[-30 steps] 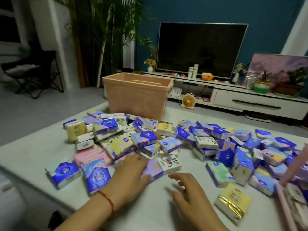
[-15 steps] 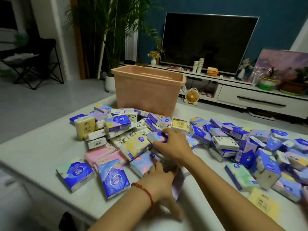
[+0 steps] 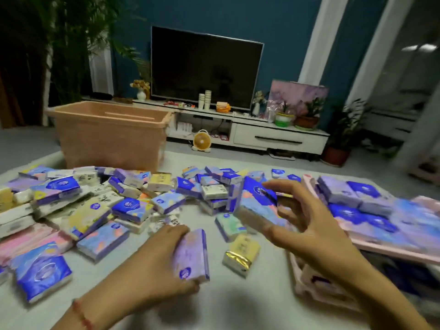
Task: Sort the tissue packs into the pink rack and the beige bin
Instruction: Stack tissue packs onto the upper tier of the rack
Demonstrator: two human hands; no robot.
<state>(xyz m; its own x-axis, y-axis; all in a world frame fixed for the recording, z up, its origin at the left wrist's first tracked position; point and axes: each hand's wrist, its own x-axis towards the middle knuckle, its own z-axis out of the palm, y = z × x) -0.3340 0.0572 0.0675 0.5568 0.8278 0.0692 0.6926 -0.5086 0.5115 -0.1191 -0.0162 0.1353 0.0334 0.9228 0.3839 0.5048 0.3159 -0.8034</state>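
Observation:
Many small tissue packs (image 3: 123,206) lie heaped across the white table (image 3: 238,306). My left hand (image 3: 152,263) grips a purple pack (image 3: 190,253) held on edge just above the table near the front. My right hand (image 3: 316,225) pinches a blue and pink pack (image 3: 254,201) between thumb and fingers, left of the pink rack (image 3: 392,252). The rack's top tier holds several blue and purple packs. The beige bin (image 3: 107,141) stands at the table's far left; what lies inside it is hidden.
A yellow pack with a gold end (image 3: 240,254) lies between my hands. Beyond the table are a TV (image 3: 204,67), a white TV stand (image 3: 278,139), a small fan (image 3: 202,141) on the floor and potted plants (image 3: 342,129).
The view has swung right, bringing the pink rack into sight. My left hand has picked up the purple pack. My right hand has carried the blue pack rightward to the rack.

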